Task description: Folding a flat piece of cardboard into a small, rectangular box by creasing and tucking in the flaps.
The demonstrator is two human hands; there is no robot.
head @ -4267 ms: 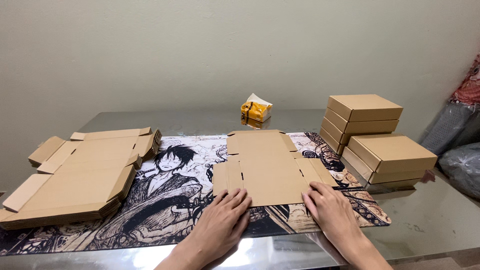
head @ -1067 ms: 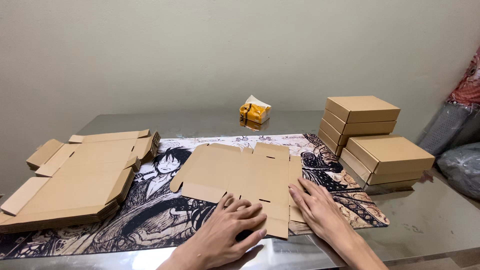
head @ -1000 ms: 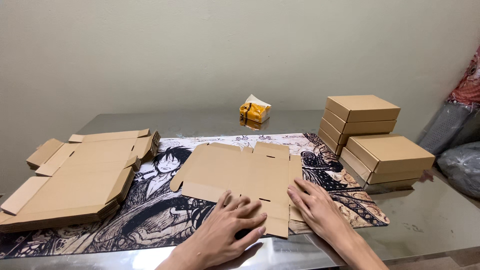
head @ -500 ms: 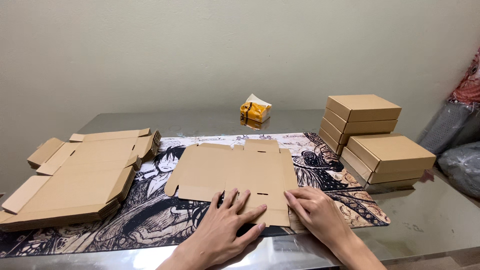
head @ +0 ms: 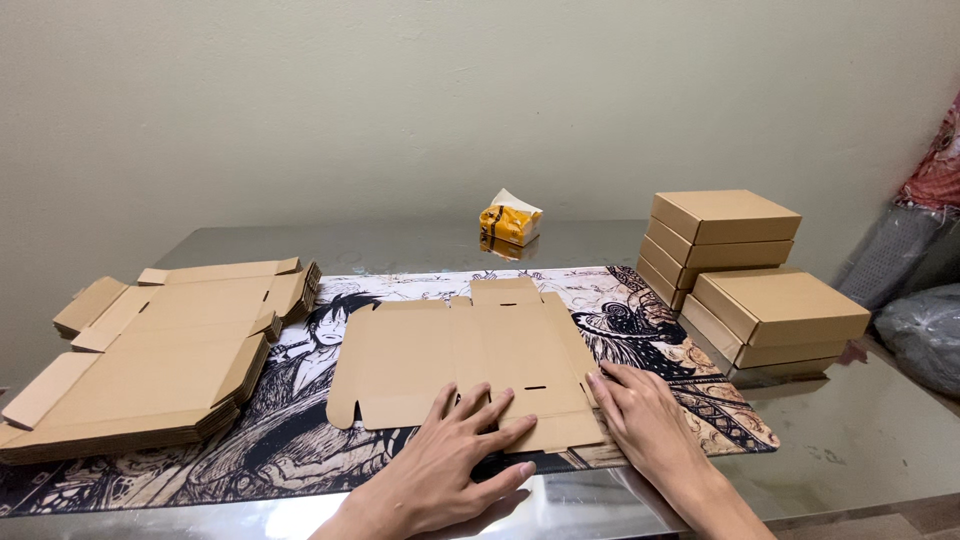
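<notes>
- Closest to the camera, the left hand [head: 455,465] lay palm down with fingers spread wide apart, flat on the near edge of the unfolded cardboard box blank [head: 465,365], so not gripping anything, just pressing.
- The right hand [head: 645,420] sat just beside it at the blank's right near corner, fingers stretched out and loosely together, tips touching the cardboard edge. Nothing clamped there either.
- The blank itself was lying flat in the middle of the printed black-and-white desk mat [head: 300,440], flaps sticking out at the sides and back.
- The mat covered most of the shiny grey table [head: 860,460].
- Off to the left, a thick stack of flat blanks [head: 150,365] rested partly on the mat, well apart from the hands.
- On the right, folded-up brown boxes [head: 750,275] were piled in two stacks, the nearer stack lower than the farther one.
- Further back, near the wall, a small yellow-and-white packet [head: 510,220] stood alone on the table.
</notes>
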